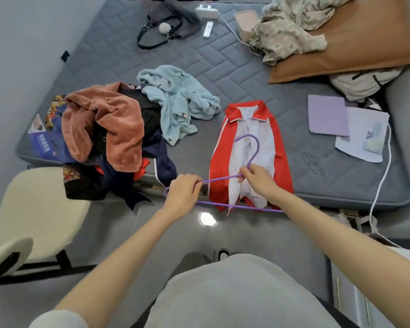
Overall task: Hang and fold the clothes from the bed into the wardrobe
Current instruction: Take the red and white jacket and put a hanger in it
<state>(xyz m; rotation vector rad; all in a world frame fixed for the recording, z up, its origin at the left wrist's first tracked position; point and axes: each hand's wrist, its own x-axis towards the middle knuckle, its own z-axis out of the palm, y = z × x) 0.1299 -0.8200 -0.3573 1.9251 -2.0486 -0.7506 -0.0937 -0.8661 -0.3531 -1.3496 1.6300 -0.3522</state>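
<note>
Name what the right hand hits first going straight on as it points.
Most likely the red and white jacket under it; the right hand, pinching the thin purple hanger, points up-left across it. Depth is unclear.

A dark handbag (182, 20) lies near a white power strip (207, 12); a cream chair (40, 204) stands well apart.

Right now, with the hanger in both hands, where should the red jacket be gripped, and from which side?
Probably the collar, reached over the body from the near edge. The red jacket lies open and flat on the mattress, lining up, collar farthest away, its folded edge a pinchable lip. The left hand and right hand both hold the purple hanger; one must let go first.
</note>
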